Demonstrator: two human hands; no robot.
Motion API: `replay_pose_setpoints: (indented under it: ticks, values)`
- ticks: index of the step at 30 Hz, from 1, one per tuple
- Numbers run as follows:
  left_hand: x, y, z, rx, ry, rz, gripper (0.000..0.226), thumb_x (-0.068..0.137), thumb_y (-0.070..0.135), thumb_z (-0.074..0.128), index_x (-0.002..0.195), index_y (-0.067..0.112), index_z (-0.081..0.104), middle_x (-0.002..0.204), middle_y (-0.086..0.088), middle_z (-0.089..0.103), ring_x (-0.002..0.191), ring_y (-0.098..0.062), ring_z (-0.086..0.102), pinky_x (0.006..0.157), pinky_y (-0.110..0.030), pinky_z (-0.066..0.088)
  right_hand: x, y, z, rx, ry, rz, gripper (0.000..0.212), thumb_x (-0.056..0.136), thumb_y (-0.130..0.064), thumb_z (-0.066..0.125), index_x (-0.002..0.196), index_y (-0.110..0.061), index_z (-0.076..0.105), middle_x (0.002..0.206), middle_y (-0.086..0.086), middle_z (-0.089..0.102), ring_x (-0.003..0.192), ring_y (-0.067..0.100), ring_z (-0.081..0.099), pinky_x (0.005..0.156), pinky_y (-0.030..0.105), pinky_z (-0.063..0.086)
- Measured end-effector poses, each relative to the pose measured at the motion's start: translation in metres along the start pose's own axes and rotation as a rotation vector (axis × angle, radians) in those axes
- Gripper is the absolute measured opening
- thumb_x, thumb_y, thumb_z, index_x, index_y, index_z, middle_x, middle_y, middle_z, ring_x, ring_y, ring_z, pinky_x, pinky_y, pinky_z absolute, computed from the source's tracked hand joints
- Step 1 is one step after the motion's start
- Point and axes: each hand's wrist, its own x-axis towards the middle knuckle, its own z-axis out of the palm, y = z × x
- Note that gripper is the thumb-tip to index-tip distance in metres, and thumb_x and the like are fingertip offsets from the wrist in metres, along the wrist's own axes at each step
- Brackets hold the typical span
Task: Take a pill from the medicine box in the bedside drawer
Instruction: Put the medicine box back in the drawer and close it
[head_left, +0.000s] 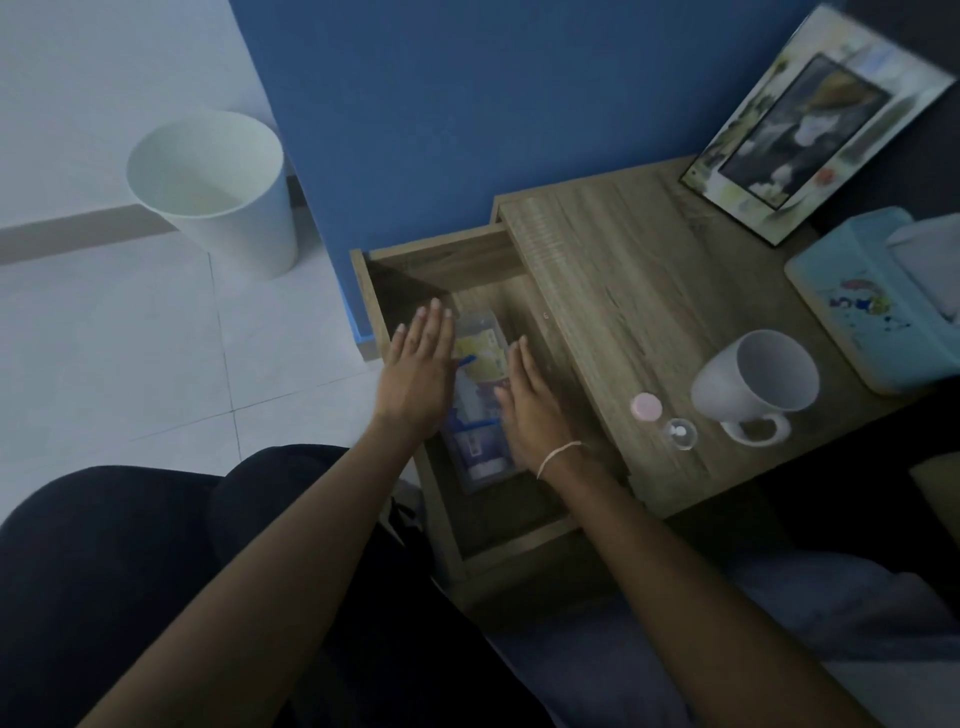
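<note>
Medicine box (480, 395) lying flat inside the open drawer (379, 306) of the table (623, 270). Left hand (415, 371) flat, palm down, fingers straight and together, over the box's left edge. Right hand (535, 410) likewise flat at the box's right edge, thin band on the wrist. Grip of both hands apart, clamped on nothing. Right of the box, on the table: pink cap (646, 406), small clear cup (680, 434), white mug (758, 384).

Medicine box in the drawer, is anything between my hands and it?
Nothing visible. The drawer is pulled open, and the medicine box lies uncovered inside it. The left hand and right hand are open, flat on either side of the box; whether they touch it cannot be told.
</note>
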Motion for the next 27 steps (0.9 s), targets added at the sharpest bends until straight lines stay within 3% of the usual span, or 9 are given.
replay_pose_setpoints:
  ticks: [3, 7, 13, 19, 27]
  values:
    - [0.004, -0.009, -0.007, -0.093, 0.144, -0.18, 0.061, 0.101, 0.026, 0.028, 0.151, 0.006, -0.002, 0.161, -0.015, -0.006, 0.149, -0.027, -0.006, 0.123, -0.041, 0.003, 0.034, -0.007, -0.038, -0.136, 0.201, -0.126, 0.056, 0.098, -0.033, 0.029, 0.146, -0.007, 0.015, 0.157, 0.013, 0.019, 0.144, 0.02, 0.015, 0.115, 0.036, 0.012]
    - [0.008, -0.016, -0.009, -0.259, 0.188, -0.34, 0.063, 0.102, 0.03, 0.028, 0.15, 0.002, -0.002, 0.161, -0.017, -0.004, 0.149, -0.031, -0.002, 0.122, -0.042, 0.006, 0.083, 0.003, -0.074, -0.189, 0.215, -0.072, 0.053, 0.098, -0.022, 0.034, 0.146, -0.004, 0.02, 0.157, 0.015, 0.018, 0.147, 0.026, 0.011, 0.12, 0.04, 0.007]
    - [0.012, -0.017, -0.003, -0.413, 0.199, -0.374, 0.066, 0.102, 0.033, 0.03, 0.15, 0.003, -0.003, 0.161, -0.017, -0.006, 0.15, -0.029, -0.001, 0.122, -0.04, 0.008, 0.095, 0.039, -0.076, -0.343, 0.061, 0.019, 0.05, 0.1, -0.023, 0.027, 0.147, -0.007, 0.017, 0.159, 0.013, 0.015, 0.147, 0.027, 0.008, 0.12, 0.044, 0.007]
    - [0.018, -0.015, 0.003, -0.611, 0.27, -0.411, 0.068, 0.101, 0.034, 0.032, 0.151, 0.006, -0.004, 0.161, -0.014, -0.008, 0.15, -0.028, 0.002, 0.122, -0.039, 0.013, 0.092, 0.05, -0.064, -0.352, 0.163, -0.012, 0.05, 0.1, -0.027, 0.025, 0.147, -0.01, 0.02, 0.157, 0.008, 0.021, 0.147, 0.022, 0.013, 0.121, 0.043, 0.009]
    - [0.024, -0.013, 0.004, -0.721, 0.327, -0.461, 0.065, 0.097, 0.028, 0.037, 0.152, 0.016, 0.004, 0.163, -0.007, 0.004, 0.15, -0.022, 0.008, 0.117, -0.038, 0.018, 0.093, 0.054, -0.061, -0.334, 0.206, -0.015, 0.05, 0.099, -0.024, 0.028, 0.146, -0.011, 0.023, 0.157, 0.006, 0.025, 0.146, 0.02, 0.016, 0.121, 0.04, 0.011]
